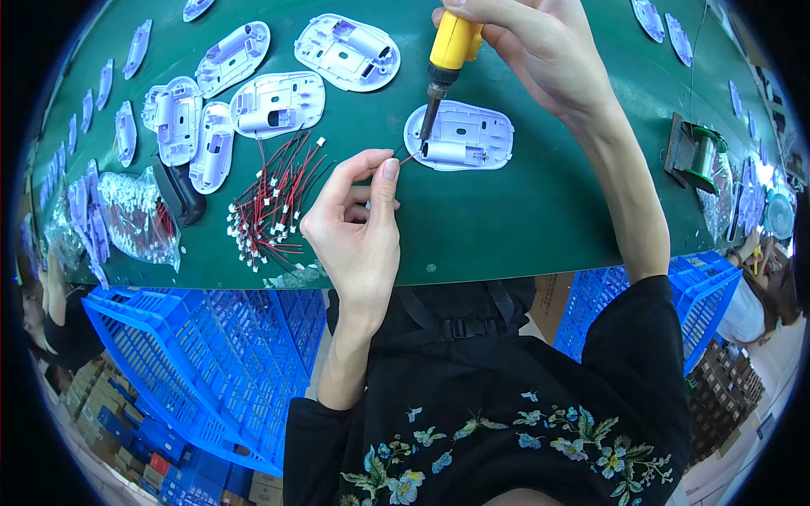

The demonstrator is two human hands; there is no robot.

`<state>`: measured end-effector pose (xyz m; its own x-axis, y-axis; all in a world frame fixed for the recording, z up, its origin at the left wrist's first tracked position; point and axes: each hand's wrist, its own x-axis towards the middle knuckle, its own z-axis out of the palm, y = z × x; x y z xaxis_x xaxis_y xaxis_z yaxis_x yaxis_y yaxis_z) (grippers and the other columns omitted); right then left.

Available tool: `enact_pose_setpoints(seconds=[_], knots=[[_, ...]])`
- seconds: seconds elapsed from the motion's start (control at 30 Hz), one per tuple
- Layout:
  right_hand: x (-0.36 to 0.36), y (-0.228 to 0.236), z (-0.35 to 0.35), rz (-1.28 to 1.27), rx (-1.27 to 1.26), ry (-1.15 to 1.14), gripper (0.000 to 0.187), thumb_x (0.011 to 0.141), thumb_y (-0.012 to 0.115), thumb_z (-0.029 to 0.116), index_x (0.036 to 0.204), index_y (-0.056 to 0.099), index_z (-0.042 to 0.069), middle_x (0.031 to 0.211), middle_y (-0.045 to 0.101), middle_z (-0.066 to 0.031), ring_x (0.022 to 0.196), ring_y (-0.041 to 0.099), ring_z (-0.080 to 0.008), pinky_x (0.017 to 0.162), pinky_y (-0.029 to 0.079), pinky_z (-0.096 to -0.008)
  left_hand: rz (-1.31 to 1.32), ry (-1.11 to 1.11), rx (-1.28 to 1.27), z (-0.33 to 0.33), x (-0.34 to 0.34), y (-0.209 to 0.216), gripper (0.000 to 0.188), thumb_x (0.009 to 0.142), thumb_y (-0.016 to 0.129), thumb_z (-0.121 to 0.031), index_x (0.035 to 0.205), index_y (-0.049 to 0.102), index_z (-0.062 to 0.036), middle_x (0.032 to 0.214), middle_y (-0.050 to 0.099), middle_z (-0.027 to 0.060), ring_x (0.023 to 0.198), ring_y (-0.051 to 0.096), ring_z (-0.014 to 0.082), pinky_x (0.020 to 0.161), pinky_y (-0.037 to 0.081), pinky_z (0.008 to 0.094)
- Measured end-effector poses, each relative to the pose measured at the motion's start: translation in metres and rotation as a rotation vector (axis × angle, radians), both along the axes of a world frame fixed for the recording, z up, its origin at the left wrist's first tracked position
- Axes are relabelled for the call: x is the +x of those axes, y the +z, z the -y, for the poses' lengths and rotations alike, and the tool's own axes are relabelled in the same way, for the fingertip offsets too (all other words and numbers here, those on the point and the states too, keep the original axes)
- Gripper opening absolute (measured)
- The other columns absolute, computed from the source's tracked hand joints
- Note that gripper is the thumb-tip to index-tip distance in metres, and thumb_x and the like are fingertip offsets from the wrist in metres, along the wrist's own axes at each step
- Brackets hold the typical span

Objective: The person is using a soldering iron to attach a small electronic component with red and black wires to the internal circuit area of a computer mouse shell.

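Note:
My right hand point(553, 63) grips a yellow-handled soldering iron point(452, 46), held tip down. Its tip reaches the left part of a white plastic shell point(491, 131) lying on the green table, close to the shell's battery compartment. Low beside the shell, my left hand point(356, 232) pinches a thin red and black wire lead point(409, 158) between thumb and forefinger. The lead's far end meets the shell near the iron's tip; whether it touches the metal contact is too small to tell.
A heap of red wire leads point(274, 202) with white connectors lies left of my left hand. Behind it are several white shells point(278, 103), a black tool point(179, 194) and a bag of connectors point(139, 219). A solder spool point(704, 158) stands right; blue crates point(211, 371) are below.

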<state>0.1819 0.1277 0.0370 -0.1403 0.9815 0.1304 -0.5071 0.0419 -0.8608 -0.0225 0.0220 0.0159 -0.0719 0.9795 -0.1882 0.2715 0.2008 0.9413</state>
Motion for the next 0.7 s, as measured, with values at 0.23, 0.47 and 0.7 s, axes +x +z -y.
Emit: enact_pose_setpoints(seconds=[0.23,0.47,0.7], knots=[[0.002,-0.003,-0.001,0.073,-0.047,-0.032,0.087,0.088,0.065,-0.012,0.155,0.016,0.015,0.107,0.049,-0.0047,0.096,0.059,-0.0157,0.081,0.05,-0.029,-0.025,-0.019,-0.035,-0.001,0.001,0.004,0.019,0.098,0.073,-0.011,0.112,0.073,0.002,0.09,0.074,0.0058,0.068,0.065,0.0062,0.059,0.047,0.0182],[0.0,-0.002,0.0,0.056,-0.041,-0.029,0.087,0.088,0.064,-0.012,0.155,0.016,0.015,0.107,0.049,-0.0056,0.096,0.059,-0.0162,0.083,0.05,-0.0301,-0.034,-0.011,-0.031,-0.002,0.0,0.002,0.02,0.098,0.073,-0.011,0.112,0.073,0.0022,0.091,0.074,0.0062,0.068,0.065,0.0061,0.058,0.046,0.0178],[0.004,0.019,0.005,-0.078,0.013,0.02,0.088,0.087,0.063,-0.014,0.156,0.014,0.012,0.108,0.049,-0.0066,0.096,0.06,-0.0173,0.085,0.051,-0.0314,-0.032,-0.007,-0.023,-0.001,0.0,0.0,0.02,0.097,0.074,-0.011,0.112,0.073,0.002,0.091,0.074,0.0056,0.067,0.065,0.0059,0.056,0.045,0.0173]])
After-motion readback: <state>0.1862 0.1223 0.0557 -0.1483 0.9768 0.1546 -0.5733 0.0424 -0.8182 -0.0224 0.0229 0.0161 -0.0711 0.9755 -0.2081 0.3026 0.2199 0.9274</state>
